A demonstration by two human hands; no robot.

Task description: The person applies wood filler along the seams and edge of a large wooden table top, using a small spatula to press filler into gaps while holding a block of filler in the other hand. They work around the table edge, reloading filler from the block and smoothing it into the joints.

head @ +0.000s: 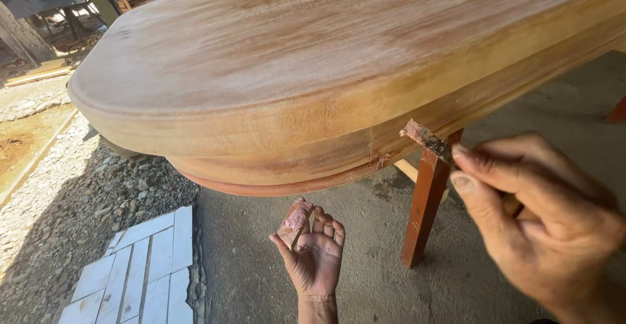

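Big wooden tabletop (313, 44) with a rounded end, bare and pale on top, orange-brown along its thick edge. Under it, a red-brown table leg (425, 206) standing on grey concrete floor (248, 272). Off to the left, grey gravel (78, 200) and a patch of white tiles (140, 268) on the ground.

Right hand (541, 226) close by the tabletop's edge — fingers (479, 197) pinching a thin putty knife (427, 140), its smeared tip touching the seam in the edge. Left hand (315, 255) lower down, below the rim, palm up — fingers curled around a small pinkish lump of filler (295, 223). No boxes, labels or signs to see.
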